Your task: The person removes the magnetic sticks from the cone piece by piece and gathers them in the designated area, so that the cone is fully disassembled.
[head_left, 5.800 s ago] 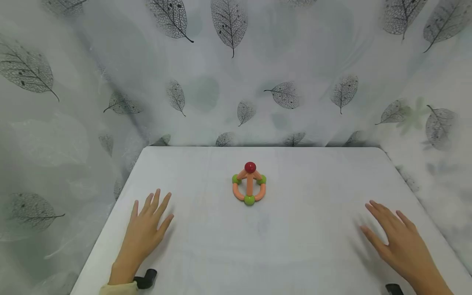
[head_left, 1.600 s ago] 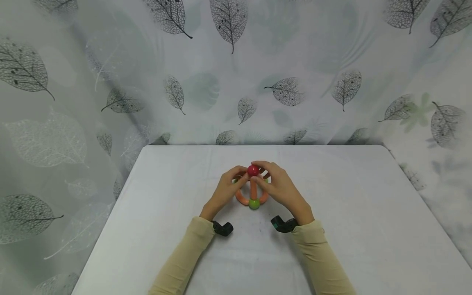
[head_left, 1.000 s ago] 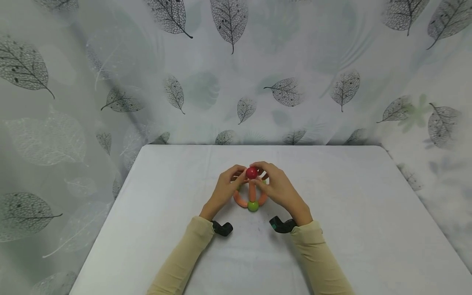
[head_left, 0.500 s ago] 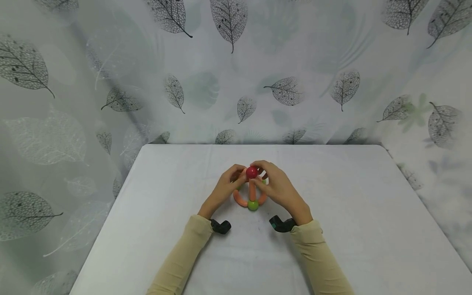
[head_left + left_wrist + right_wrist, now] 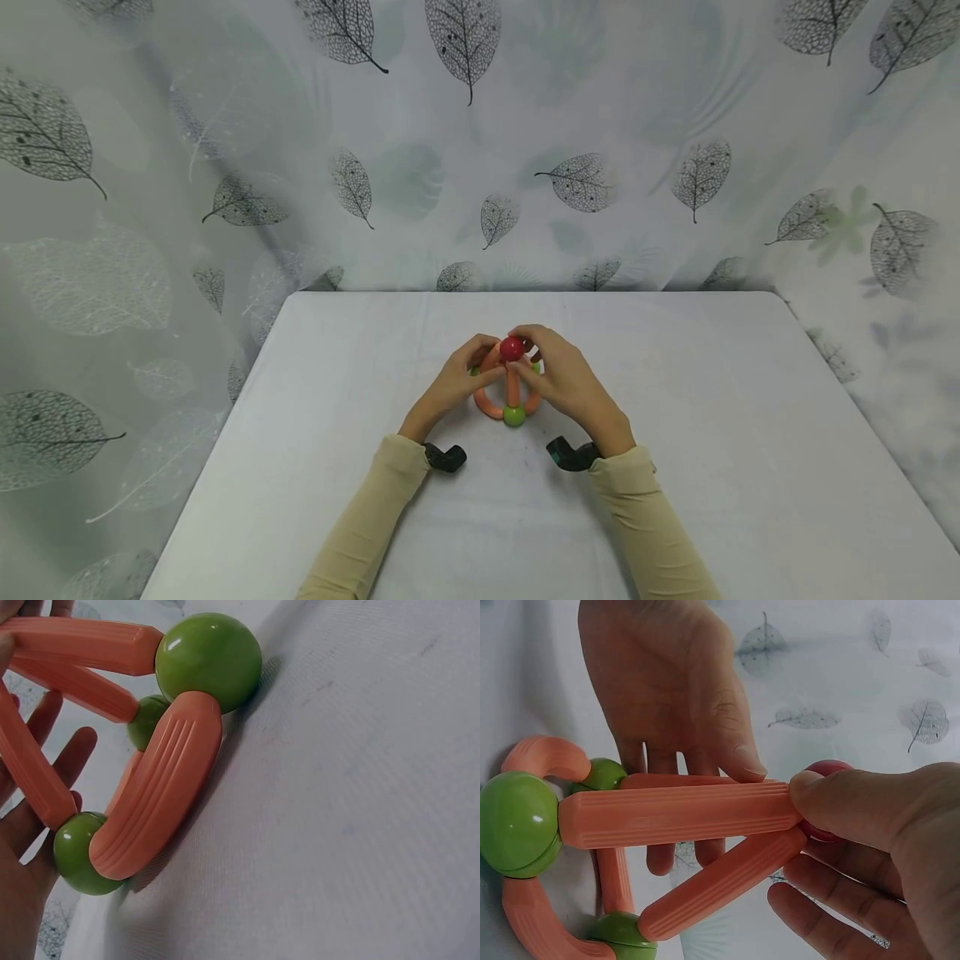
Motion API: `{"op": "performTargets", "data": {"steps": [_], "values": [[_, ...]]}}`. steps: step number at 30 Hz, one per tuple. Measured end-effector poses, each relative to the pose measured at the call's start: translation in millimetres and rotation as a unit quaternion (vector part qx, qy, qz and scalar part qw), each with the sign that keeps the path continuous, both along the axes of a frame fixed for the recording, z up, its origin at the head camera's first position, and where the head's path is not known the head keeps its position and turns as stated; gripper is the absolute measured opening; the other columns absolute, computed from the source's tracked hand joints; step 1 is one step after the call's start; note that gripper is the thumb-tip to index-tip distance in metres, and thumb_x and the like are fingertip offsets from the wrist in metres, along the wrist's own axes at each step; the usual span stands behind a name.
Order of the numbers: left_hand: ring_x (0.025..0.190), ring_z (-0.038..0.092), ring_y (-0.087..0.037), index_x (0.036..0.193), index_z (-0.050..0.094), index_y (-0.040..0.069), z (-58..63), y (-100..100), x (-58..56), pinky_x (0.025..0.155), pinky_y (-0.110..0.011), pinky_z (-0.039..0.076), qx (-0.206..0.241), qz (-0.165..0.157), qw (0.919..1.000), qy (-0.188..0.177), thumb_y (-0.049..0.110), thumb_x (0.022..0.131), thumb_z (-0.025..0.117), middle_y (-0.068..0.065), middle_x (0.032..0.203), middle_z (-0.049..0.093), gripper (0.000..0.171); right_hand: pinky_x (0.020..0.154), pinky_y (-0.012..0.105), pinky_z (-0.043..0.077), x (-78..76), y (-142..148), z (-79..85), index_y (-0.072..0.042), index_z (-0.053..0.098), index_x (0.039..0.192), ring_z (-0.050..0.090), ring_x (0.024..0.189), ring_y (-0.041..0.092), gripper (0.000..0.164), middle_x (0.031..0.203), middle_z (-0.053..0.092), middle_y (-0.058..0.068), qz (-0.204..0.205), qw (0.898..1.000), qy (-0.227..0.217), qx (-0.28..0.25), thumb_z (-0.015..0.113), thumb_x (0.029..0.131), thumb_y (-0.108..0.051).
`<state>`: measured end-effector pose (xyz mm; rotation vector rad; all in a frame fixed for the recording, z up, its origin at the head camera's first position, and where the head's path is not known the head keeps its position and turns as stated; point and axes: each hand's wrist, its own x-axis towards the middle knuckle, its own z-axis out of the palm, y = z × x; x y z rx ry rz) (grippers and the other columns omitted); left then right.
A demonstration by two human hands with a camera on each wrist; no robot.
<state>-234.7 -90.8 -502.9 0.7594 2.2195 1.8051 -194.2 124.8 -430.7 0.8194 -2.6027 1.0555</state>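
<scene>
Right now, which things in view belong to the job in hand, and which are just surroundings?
In the job:
- left hand
- right hand
- toy: orange bars, green balls, red ball

Just surroundings:
- white table
- leaf-print backdrop
- black wrist devices
- sleeves

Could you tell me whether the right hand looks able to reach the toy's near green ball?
Probably yes: the right hand is close, at the top of the toy, and nothing covers the green ball, though the hand may first have to move down.

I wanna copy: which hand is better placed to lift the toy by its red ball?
Probably the right hand: its thumb is nearer the red ball than the thumb of the left hand.
</scene>
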Motion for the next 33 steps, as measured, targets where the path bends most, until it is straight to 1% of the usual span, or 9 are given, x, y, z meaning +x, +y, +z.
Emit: {"op": "performTargets", "data": {"steps": [6, 12, 15, 18, 23, 25, 29, 33], "values": [[0.130, 0.061, -0.024, 0.138, 0.057, 0.013, 0.6, 0.4, 1.8, 0.116, -0.051, 0.044, 0.002, 0.004, 1.0000, 0.001, 0.017, 0.100, 0.070, -0.011, 0.137, 0.066, 0.040, 0.085, 0.039, 0.061, -0.1, 0.2, -1.2, -0.001, 0.059, 0.131, 0.067, 0.106, 0.023, 0.042, 0.118, 0.069, 0.011, 0.001, 1.000, 0.010, 0.002, 0.077, 0.095, -0.012], [0.131, 0.060, -0.028, 0.137, 0.056, 0.009, 1.3, 1.2, 2.3, 0.117, -0.054, 0.042, 0.008, 0.003, 1.0000, -0.002, 0.012, 0.100, 0.069, -0.014, 0.137, 0.066, 0.040, 0.086, 0.042, 0.061, 0.7, -0.5, -1.1, -0.001, 0.057, 0.132, 0.067, 0.105, 0.024, 0.043, 0.119, 0.068, 0.012, -0.006, 1.000, 0.009, 0.008, 0.077, 0.095, -0.012], [0.131, 0.059, -0.030, 0.137, 0.057, 0.009, 1.4, 1.4, 2.1, 0.117, -0.055, 0.042, 0.007, 0.003, 1.0000, -0.003, 0.011, 0.100, 0.069, -0.015, 0.138, 0.065, 0.039, 0.085, 0.042, 0.061, 1.2, -0.8, -0.6, -0.002, 0.057, 0.131, 0.067, 0.104, 0.023, 0.044, 0.118, 0.068, 0.011, -0.013, 1.000, 0.010, 0.013, 0.078, 0.094, -0.012], [0.129, 0.061, -0.028, 0.137, 0.057, 0.011, 2.0, 1.2, 2.4, 0.114, -0.053, 0.045, 0.001, 0.004, 1.0000, -0.002, 0.013, 0.100, 0.070, -0.013, 0.137, 0.066, 0.039, 0.085, 0.040, 0.060, 2.0, -0.7, -0.5, -0.004, 0.056, 0.132, 0.067, 0.103, 0.022, 0.045, 0.119, 0.067, 0.010, -0.019, 1.000, 0.010, 0.019, 0.078, 0.094, -0.013], [0.124, 0.063, -0.022, 0.138, 0.058, 0.016, 1.7, 0.7, 2.9, 0.108, -0.041, 0.049, -0.007, 0.005, 1.0000, 0.003, 0.021, 0.100, 0.071, -0.008, 0.137, 0.067, 0.041, 0.085, 0.039, 0.060, 3.0, -0.5, -1.0, -0.006, 0.053, 0.131, 0.068, 0.103, 0.023, 0.046, 0.120, 0.065, 0.010, -0.025, 0.999, 0.013, 0.024, 0.078, 0.094, -0.012], [0.124, 0.063, -0.021, 0.138, 0.058, 0.016, 1.0, 0.5, 2.6, 0.107, -0.038, 0.049, -0.006, 0.005, 1.0000, 0.004, 0.023, 0.100, 0.072, -0.007, 0.137, 0.067, 0.041, 0.084, 0.039, 0.060, 3.3, -0.5, -0.9, -0.006, 0.052, 0.130, 0.069, 0.103, 0.023, 0.047, 0.120, 0.064, 0.010, -0.026, 0.999, 0.016, 0.023, 0.079, 0.093, -0.010], [0.126, 0.063, -0.021, 0.137, 0.058, 0.016, 0.1, 0.6, 2.2, 0.110, -0.039, 0.048, -0.002, 0.003, 1.0000, 0.004, 0.028, 0.099, 0.073, -0.007, 0.137, 0.067, 0.042, 0.083, 0.039, 0.061, 3.4, -0.4, -1.1, -0.006, 0.050, 0.129, 0.070, 0.101, 0.024, 0.049, 0.119, 0.063, 0.010, -0.026, 0.999, 0.019, 0.019, 0.081, 0.091, -0.008], [0.126, 0.063, -0.022, 0.136, 0.058, 0.016, 0.7, 0.7, 2.3, 0.112, -0.043, 0.048, 0.003, 0.002, 1.0000, 0.000, 0.027, 0.099, 0.073, -0.007, 0.136, 0.066, 0.041, 0.084, 0.041, 0.061, 3.3, 0.7, -0.5, -0.006, 0.049, 0.129, 0.070, 0.103, 0.025, 0.050, 0.120, 0.063, 0.011, -0.024, 1.000, 0.010, 0.012, 0.081, 0.091, -0.008]]}}
